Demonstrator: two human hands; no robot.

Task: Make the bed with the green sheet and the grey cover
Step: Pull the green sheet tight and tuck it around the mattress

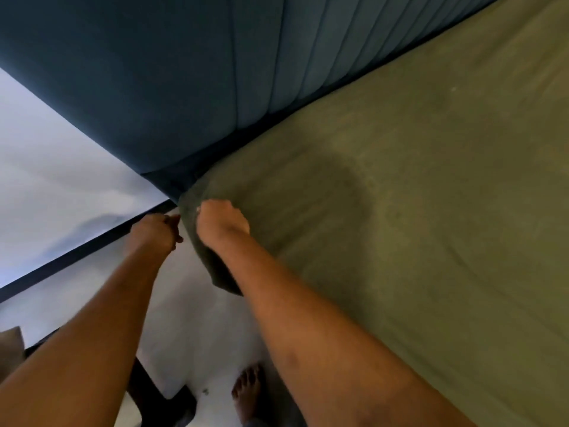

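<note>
The green sheet (400, 195) lies spread over the mattress and fills the right half of the view. Its corner hangs down the bed's side by the headboard. My right hand (221, 220) is curled into a fist gripping that corner from the top. My left hand (157, 231) is beside it, just left of the hanging edge, with its fingers pinching the sheet's edge. The grey cover is not in view.
A dark blue padded headboard (184, 87) rises behind the bed's corner. To the left are a white wall and a black skirting strip (77, 251). Below are the pale floor, my bare foot (248, 389) and a dark furniture leg (154, 392).
</note>
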